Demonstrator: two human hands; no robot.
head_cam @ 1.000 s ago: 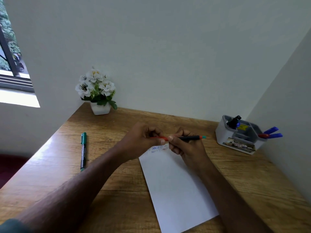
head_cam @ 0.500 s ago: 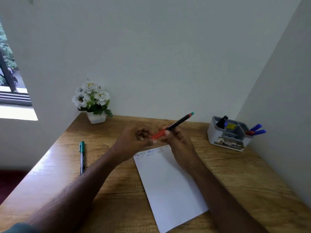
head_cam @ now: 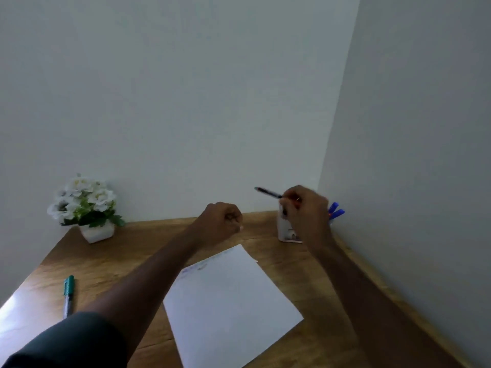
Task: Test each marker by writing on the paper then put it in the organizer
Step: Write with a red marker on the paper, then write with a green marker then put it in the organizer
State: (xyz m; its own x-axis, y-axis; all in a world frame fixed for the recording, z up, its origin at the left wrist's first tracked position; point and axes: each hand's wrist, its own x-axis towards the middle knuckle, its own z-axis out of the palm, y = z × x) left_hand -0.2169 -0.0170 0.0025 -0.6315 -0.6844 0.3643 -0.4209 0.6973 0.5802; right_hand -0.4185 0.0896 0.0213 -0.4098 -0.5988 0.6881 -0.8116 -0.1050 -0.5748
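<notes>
My right hand [head_cam: 305, 208] grips a black marker with a red cap [head_cam: 268, 192], its green end pointing up and left. The hand is raised right over the white organizer [head_cam: 285, 232] at the back right corner and hides most of it. Blue markers [head_cam: 336, 211] stick out of the organizer behind the hand. My left hand [head_cam: 223, 221] is curled into a fist above the desk and holds nothing that I can see. The white paper [head_cam: 228, 301] lies in the middle, with small scribbles near its top left edge. A green marker [head_cam: 68, 293] lies at the left.
A white pot of white flowers [head_cam: 85, 208] stands at the back left of the wooden desk [head_cam: 127, 248]. Walls close the desk at the back and along the right side.
My right hand has carried the marker from over the paper up and right to the organizer. My left hand has let go of the cap end. The view has tilted upward.
</notes>
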